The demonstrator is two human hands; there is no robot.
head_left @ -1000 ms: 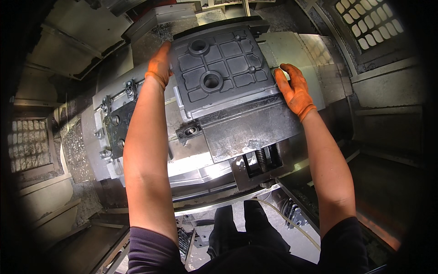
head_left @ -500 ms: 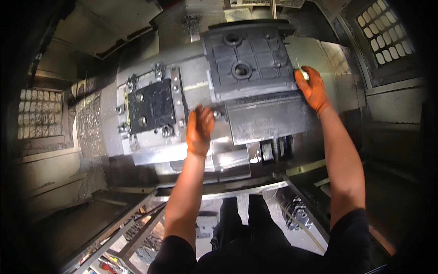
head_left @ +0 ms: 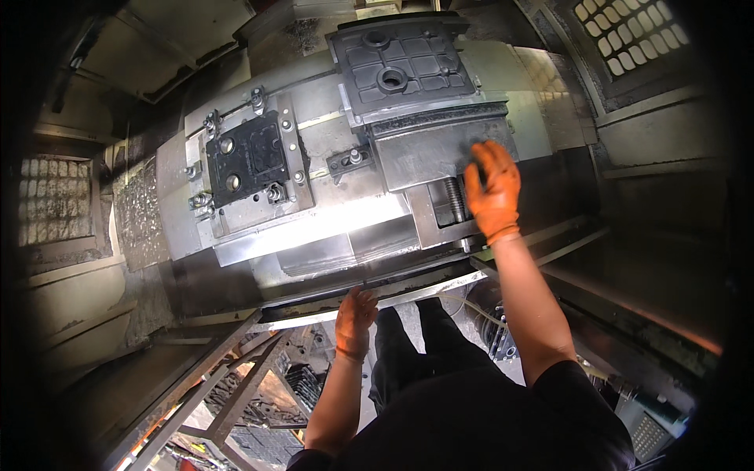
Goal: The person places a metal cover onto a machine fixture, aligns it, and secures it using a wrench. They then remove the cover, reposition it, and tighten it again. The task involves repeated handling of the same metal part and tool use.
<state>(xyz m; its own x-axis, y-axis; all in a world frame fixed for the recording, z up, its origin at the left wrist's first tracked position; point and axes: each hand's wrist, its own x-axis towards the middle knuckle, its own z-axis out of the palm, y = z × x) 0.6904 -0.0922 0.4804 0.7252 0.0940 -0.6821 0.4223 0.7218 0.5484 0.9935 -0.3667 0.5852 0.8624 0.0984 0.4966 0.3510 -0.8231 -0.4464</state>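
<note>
My right hand (head_left: 495, 192), in an orange glove, hovers open with fingers spread over the front edge of a grey vise (head_left: 432, 153). It appears to hold nothing. A dark cast metal plate (head_left: 420, 71) with two round holes sits at the vise's far side, apart from my hand. My left hand (head_left: 356, 322), also in an orange glove, is lower down by the front rail (head_left: 314, 319), its fingers loosely bent and nothing visible in them. At left, a smaller black plate (head_left: 250, 157) with holes lies held among several bolted clamps (head_left: 202, 201).
A bolt on a slotted clamp (head_left: 355, 157) stands between the two plates. The vise screw (head_left: 454, 200) shows beneath its front jaw. Machine walls with grated windows (head_left: 632, 35) rise on both sides. A metal frame cart (head_left: 243, 385) and dark parts are below left.
Both hands have drawn back toward me: the right from the large plate's right side, the left from beside the clamps to the front rail. The pale thing at my right fingertips no longer shows.
</note>
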